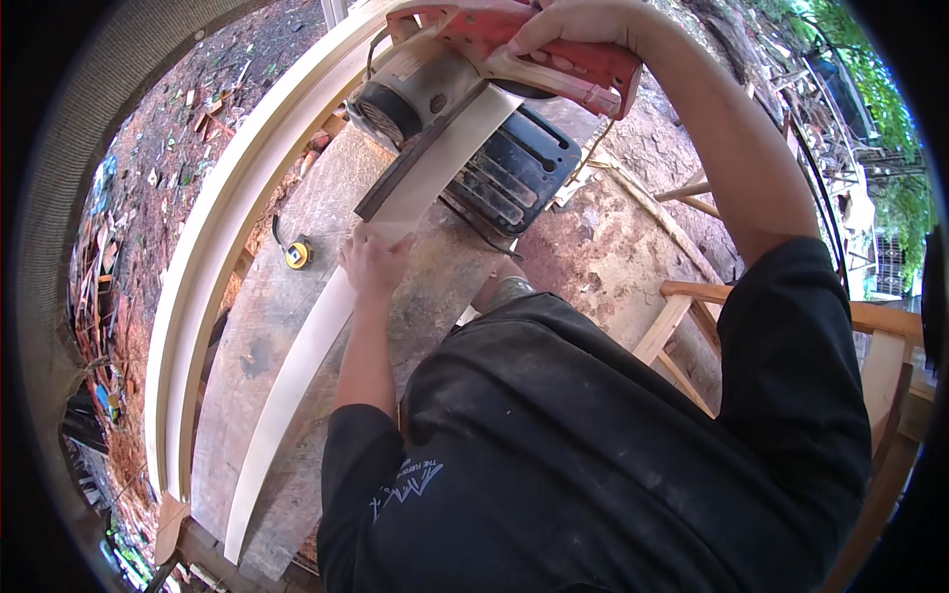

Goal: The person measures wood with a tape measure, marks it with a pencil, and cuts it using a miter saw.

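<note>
A power saw (445, 74), red and grey with a black motor end and looking like a chop saw, stands at the top of the view. My right hand (583, 30) is wrapped round its red handle. A long pale wooden strip (289, 395) runs from the lower left up under the saw, alongside a dark bar (420, 153). My left hand (374, 259) grips the strip just short of that bar's near end. Beside the strip lies the saw's black slotted base (519, 168). The blade and the strip's far end are hidden beneath the saw.
A yellow tape measure (297, 254) lies on the worn board tabletop (262, 346). Long pale wooden beams (198, 296) run along the left side. Wooden frames (682, 306) stand to the right. Scraps litter the reddish ground (222, 128) beyond the beams.
</note>
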The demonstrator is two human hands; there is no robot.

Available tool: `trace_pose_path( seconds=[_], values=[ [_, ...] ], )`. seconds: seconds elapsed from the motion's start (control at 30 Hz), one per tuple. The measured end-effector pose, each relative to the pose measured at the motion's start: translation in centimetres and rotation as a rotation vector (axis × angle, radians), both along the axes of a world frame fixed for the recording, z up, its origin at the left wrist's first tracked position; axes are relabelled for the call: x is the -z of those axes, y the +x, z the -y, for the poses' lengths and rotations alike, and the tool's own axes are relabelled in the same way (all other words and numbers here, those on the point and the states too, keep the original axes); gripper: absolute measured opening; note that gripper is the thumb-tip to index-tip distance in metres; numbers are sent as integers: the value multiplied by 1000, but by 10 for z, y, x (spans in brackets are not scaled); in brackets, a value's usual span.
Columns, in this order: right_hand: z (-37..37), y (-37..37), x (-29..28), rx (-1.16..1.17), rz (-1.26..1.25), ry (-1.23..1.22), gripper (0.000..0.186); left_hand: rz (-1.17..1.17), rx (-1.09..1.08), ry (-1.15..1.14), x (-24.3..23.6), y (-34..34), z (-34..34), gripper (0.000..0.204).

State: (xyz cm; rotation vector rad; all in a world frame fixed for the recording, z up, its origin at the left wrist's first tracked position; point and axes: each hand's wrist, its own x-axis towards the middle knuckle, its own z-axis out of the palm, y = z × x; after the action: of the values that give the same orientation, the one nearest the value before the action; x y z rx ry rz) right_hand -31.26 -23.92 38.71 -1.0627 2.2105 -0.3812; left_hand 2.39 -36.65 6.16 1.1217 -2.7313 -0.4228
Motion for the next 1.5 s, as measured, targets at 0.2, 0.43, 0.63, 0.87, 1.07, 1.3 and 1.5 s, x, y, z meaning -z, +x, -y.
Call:
trace_pose_path(
  seconds=[0.2, 0.43, 0.63, 0.87, 1.07, 1.3, 1.5],
  values=[
    [-2, 3, 0, 20, 28, -10, 42, 14, -5, 12, -3, 0, 0, 56],
    [-2, 3, 1, 25, 50, -7, 41, 27, -5, 8, -2, 0, 1, 57],
    [-5, 8, -6, -3, 43, -25, 41, 11, 10, -23, -5, -1, 0, 62],
    [-3, 2, 3, 28, 23, -19, 39, 15, 17, -25, -9, -2, -1, 61],
    [-4, 5, 1, 42, 97, -27, 40, 36, -2, 2, -8, -2, 0, 61],
    [-2, 10, -7, 26, 34, 9, 41, 10, 6, 20, -7, 0, 0, 62],
    [7, -2, -8, 47, 132, -18, 38, -6, 20, 4, -9, -3, 0, 66]
  ],
)
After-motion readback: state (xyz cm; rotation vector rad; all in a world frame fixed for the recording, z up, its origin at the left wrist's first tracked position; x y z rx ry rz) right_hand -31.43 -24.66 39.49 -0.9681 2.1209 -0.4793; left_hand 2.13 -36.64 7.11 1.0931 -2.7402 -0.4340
